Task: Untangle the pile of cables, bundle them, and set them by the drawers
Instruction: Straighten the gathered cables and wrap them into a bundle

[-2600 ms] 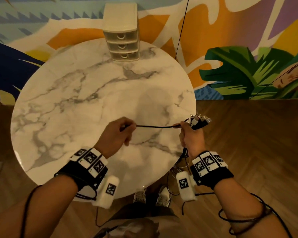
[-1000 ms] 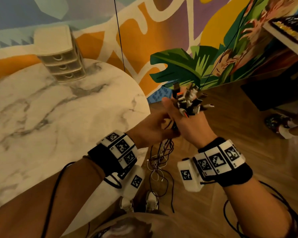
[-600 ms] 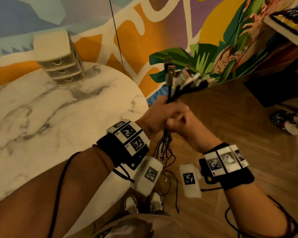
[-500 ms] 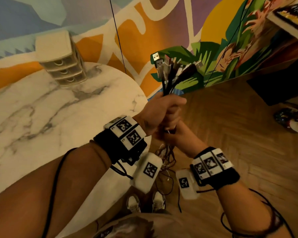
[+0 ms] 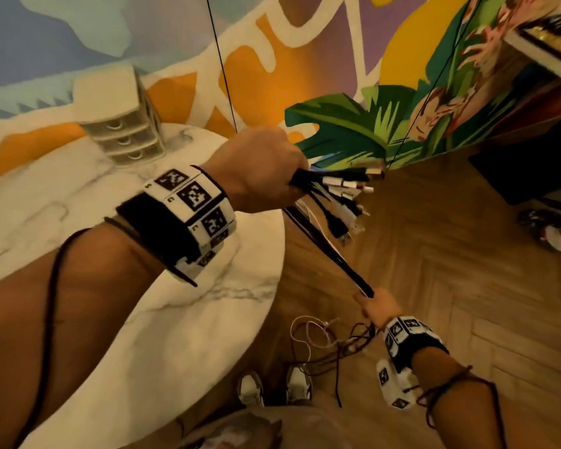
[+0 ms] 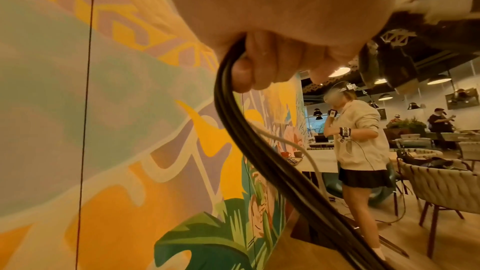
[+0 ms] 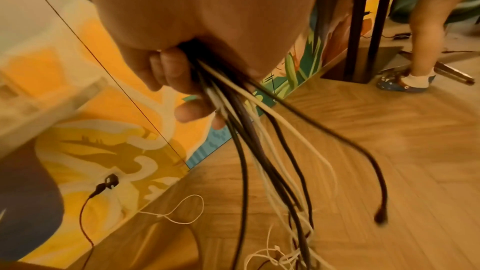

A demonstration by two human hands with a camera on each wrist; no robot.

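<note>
- Head view: the left hand (image 5: pixel 259 170) is fisted round the cables (image 5: pixel 324 246) just behind their plug ends (image 5: pixel 350 189), which fan out beyond the knuckles.
- The right hand (image 5: pixel 374 306), lower and nearer the body, is curled round the same cables; the span between the two hands is drawn straight.
- Below the right hand the loose tails (image 5: pixel 324 341) hang in loops toward the wooden floor (image 5: pixel 467 286), just above the person's shoes (image 5: pixel 274 385).
- Right wrist view: dark and pale strands leave the fist splayed, not yet gathered.
- Risk, as I judge it: the hanging loops look crossed; running the right hand further down could tighten a knot instead of clearing it.
- Risk: a thin pale strand may slip from the left fist, since the strands differ in thickness, and its plug would drop out of line.
- Risk: trailing ends may catch underfoot.
- Containers: the drawers (image 5: pixel 120 124) stand on the marble table (image 5: pixel 191 319), beyond the left hand, well apart from the cables. All three are closed; contents cannot be told.
</note>
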